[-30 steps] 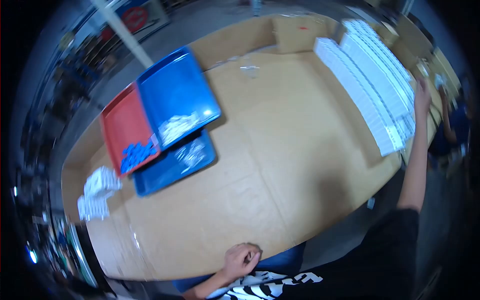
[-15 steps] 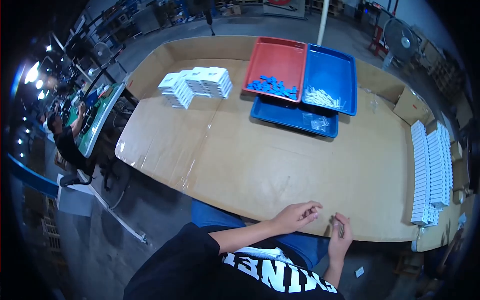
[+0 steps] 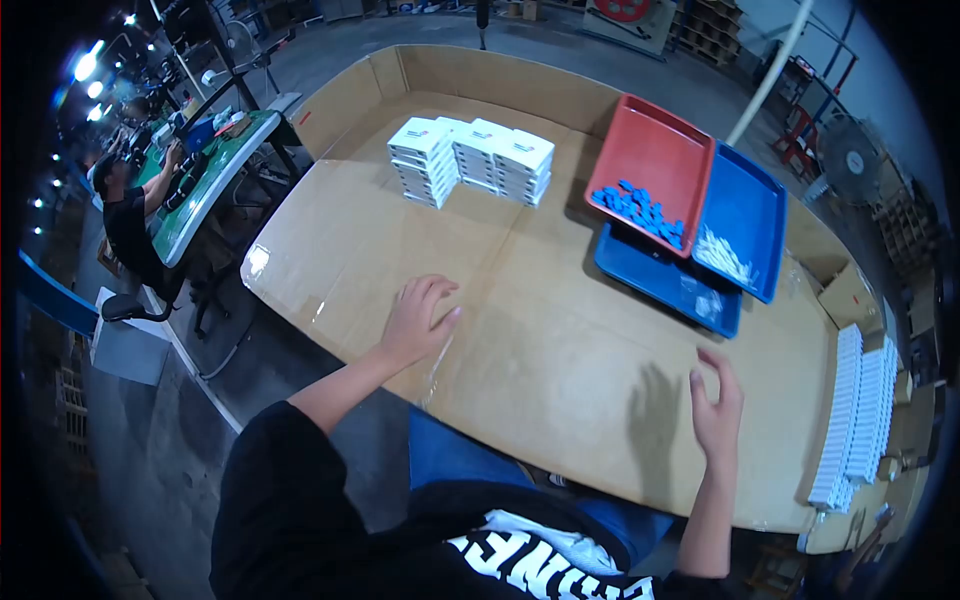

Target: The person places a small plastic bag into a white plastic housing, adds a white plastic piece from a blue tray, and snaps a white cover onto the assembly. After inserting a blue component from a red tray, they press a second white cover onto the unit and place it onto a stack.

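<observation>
My left hand (image 3: 418, 318) is held over the cardboard table top (image 3: 540, 330), thumb apart from the bent fingers, holding nothing. Beyond it are stacks of small white boxes (image 3: 472, 155), the things nearest to it. Toward the right, my right hand (image 3: 718, 410) is raised above the table with thumb and fingers apart and nothing in it. Its shadow falls on the cardboard. The lower blue tray (image 3: 645, 268), with small clear plastic bags (image 3: 708, 305) in it, lies farther back from the right hand.
A red tray (image 3: 660, 140) holds blue pieces (image 3: 640, 210); a blue tray (image 3: 755, 195) beside it has white sticks (image 3: 725, 255). Long rows of white boxes (image 3: 855, 420) stand at the right edge. Cardboard walls border the back. A person (image 3: 135, 215) sits at a green bench, left.
My hands have moved apart and forward over the table, the left one toward the white stacks. The view has turned left, so trays and stacks appear farther right.
</observation>
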Demonstrator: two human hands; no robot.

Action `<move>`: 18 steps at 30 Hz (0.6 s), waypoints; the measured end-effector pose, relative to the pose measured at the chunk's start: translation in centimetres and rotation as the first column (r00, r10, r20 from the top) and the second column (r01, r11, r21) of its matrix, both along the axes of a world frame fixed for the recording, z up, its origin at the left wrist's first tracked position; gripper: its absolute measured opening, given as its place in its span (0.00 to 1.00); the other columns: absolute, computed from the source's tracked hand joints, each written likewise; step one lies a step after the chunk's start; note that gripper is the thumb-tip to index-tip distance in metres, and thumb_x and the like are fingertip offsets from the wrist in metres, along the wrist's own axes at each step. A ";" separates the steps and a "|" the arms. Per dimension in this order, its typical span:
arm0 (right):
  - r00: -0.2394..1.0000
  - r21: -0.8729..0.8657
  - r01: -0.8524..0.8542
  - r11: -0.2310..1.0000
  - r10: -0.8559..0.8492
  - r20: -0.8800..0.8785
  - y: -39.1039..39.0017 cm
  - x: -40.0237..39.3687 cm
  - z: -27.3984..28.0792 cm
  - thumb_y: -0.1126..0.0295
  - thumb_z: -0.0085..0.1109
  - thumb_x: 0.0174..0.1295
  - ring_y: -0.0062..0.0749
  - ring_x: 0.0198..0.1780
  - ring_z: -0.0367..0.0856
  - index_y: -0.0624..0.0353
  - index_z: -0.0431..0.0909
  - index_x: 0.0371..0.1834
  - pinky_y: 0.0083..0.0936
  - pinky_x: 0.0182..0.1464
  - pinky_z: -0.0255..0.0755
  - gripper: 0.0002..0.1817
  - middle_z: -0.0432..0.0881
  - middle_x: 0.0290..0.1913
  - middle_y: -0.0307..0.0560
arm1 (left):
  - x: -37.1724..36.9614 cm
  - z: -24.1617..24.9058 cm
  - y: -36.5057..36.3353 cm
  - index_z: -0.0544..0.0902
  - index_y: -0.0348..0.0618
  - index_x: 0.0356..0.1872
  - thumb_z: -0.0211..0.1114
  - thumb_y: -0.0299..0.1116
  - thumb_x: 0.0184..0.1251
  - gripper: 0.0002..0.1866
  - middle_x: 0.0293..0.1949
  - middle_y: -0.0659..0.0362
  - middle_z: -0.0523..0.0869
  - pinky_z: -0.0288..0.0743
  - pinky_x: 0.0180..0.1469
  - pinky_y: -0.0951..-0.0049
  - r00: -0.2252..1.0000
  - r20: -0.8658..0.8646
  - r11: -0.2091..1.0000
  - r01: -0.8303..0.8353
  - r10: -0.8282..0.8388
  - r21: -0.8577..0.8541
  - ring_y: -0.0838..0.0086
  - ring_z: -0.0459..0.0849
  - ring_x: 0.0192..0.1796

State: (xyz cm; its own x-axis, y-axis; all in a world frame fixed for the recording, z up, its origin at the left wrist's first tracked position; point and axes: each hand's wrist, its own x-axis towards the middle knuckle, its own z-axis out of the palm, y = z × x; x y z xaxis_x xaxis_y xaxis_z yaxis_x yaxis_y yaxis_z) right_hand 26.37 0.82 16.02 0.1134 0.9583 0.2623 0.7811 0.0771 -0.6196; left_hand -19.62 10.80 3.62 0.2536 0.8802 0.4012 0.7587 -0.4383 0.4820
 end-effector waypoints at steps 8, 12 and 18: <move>0.891 0.123 -0.436 0.891 0.409 0.197 29.8 -12.7 4.3 0.64 0.62 0.71 0.58 0.61 0.82 0.63 0.78 0.65 0.42 0.64 0.75 0.22 0.83 0.61 0.61 | -1.2 0.1 1.6 0.76 0.42 0.62 0.69 0.47 0.67 0.28 0.64 0.46 0.73 0.62 0.70 0.49 0.988 -0.108 0.984 0.094 -0.111 -0.154 0.50 0.70 0.69; 0.838 -0.031 -0.524 0.851 0.521 0.163 39.9 -19.6 2.7 0.54 0.65 0.67 0.55 0.64 0.80 0.58 0.77 0.68 0.43 0.68 0.73 0.29 0.82 0.62 0.59 | -1.7 0.3 2.6 0.76 0.43 0.62 0.68 0.51 0.68 0.29 0.65 0.48 0.73 0.59 0.71 0.49 0.978 -0.132 0.960 0.125 -0.162 -0.252 0.51 0.68 0.71; 0.730 -0.172 -0.562 0.809 0.583 0.356 43.0 -26.6 0.1 0.48 0.73 0.56 0.50 0.72 0.75 0.53 0.76 0.72 0.47 0.74 0.66 0.40 0.81 0.65 0.54 | -1.9 0.2 3.3 0.76 0.44 0.62 0.70 0.52 0.66 0.30 0.66 0.49 0.71 0.59 0.73 0.48 0.971 -0.145 0.939 0.137 -0.190 -0.314 0.52 0.66 0.72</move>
